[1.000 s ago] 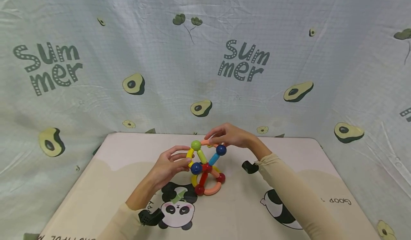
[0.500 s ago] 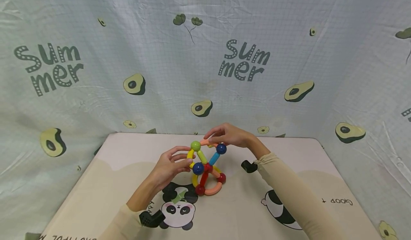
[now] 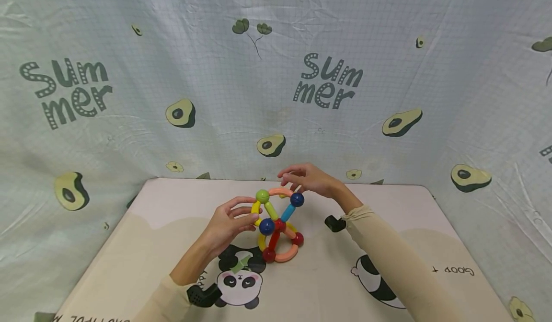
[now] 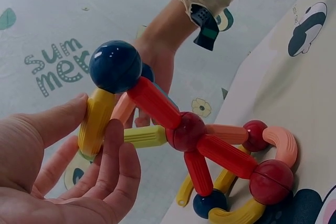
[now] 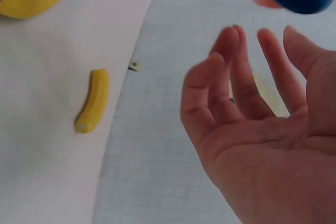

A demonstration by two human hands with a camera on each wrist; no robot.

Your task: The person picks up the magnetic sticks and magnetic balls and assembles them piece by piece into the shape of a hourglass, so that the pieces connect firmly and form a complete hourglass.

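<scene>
A toy of magnetic rods and balls stands on the table, its red middle ball (image 3: pixel 279 225) joining an upper and a lower ring. My left hand (image 3: pixel 228 221) pinches a yellow curved rod (image 4: pixel 95 121) on the upper ring, between a dark blue ball (image 4: pixel 115 66) and a green ball (image 3: pixel 262 196). Just above and behind the upper ring is my right hand (image 3: pixel 312 180), fingers loosely bent and holding nothing. Nearest to it are a salmon curved rod (image 3: pixel 280 191) and another dark blue ball (image 3: pixel 297 199). In the right wrist view a gap separates the fingers from these pieces.
A loose yellow curved rod (image 5: pixel 93 100) lies near the table's far edge, behind the toy. The table (image 3: pixel 327 283) has a printed panda cover. A patterned cloth (image 3: pixel 215 73) hangs behind and beside it.
My right hand has let go of the salmon curved rod and lifted slightly up and away. My left hand keeps its pinch on the yellow rod, and the toy has barely shifted.
</scene>
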